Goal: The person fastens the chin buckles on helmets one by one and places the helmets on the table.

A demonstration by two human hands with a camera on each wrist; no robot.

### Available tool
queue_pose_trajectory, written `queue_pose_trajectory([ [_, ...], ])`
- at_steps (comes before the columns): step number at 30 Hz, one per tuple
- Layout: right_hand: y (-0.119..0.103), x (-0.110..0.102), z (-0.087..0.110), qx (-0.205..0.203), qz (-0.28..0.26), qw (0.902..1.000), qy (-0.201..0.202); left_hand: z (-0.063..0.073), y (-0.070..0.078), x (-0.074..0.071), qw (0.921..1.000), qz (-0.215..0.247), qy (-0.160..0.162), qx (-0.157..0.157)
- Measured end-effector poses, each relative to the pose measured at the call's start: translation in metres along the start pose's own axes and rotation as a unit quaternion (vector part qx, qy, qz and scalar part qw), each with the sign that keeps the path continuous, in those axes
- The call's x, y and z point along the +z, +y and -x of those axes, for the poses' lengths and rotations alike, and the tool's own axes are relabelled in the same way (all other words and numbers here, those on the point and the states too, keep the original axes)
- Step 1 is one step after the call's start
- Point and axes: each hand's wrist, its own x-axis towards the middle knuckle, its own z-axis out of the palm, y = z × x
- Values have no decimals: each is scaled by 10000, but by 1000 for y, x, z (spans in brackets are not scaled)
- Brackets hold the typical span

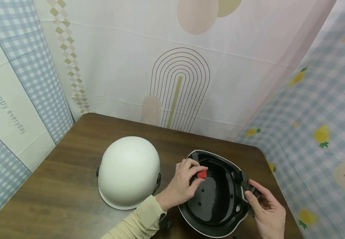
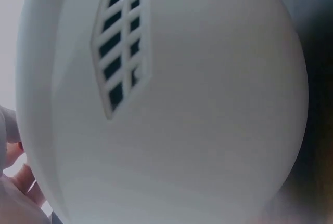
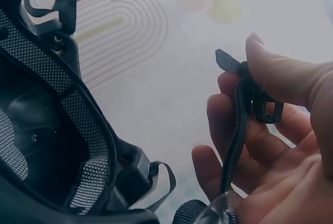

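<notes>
An upturned helmet [image 1: 208, 192] with a black padded inside lies at the right of the table. Over its opening, my left hand [image 1: 182, 182] pinches a small red buckle piece [image 1: 201, 174] between thumb and fingertips. In the right wrist view, a black strap [image 3: 66, 5] hangs from that hand. At the helmet's right rim, my right hand [image 1: 269, 212] holds the other chin strap [image 3: 238, 130] by its black buckle end [image 3: 268, 107], thumb against fingers. The two strap ends are apart. A white vented shell [image 2: 197, 104] fills most of the left wrist view.
A second white helmet [image 1: 129, 171] stands dome up, left of the upturned one, close to my left forearm. Both rest on a brown wooden table [image 1: 71, 186]. Patterned cloths [image 1: 115, 66] hang behind and at both sides. A dark item [image 1: 165, 224] lies under the left sleeve.
</notes>
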Motion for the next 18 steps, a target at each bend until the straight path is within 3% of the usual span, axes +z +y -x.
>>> queue_pose_trajectory([
  [7,-5,13,3,-300,722,9965,-282,-2,1,-1,9998,41,21,198],
  [13,-7,25,5,-1085,982,9849,-928,-1,2,-2,9989,421,-115,-142],
  [18,-10,39,8,-1076,1391,9805,-880,0,2,-1,9986,450,-236,-162],
])
